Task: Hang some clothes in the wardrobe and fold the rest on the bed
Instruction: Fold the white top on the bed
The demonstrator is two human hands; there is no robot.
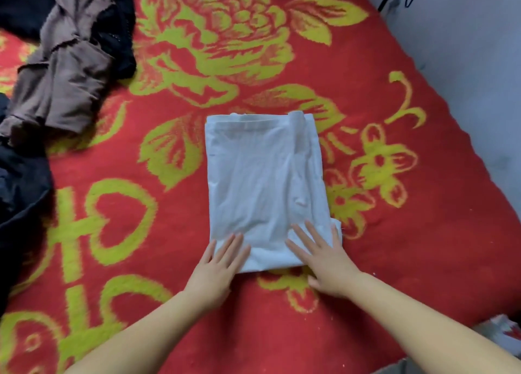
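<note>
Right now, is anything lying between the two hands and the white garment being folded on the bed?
Nothing visible. The left hand and right hand both rest flat, fingers straight, on the near edge of the folded white garment. The brown garment and dark clothes lie apart on the red blanket.

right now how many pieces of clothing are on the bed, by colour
white: 1, the folded garment under the left hand and right hand
brown: 1, the crumpled garment
black or dark: at least 1, the heap at the left edge; separate pieces cannot be told apart
total: at least 3
</note>
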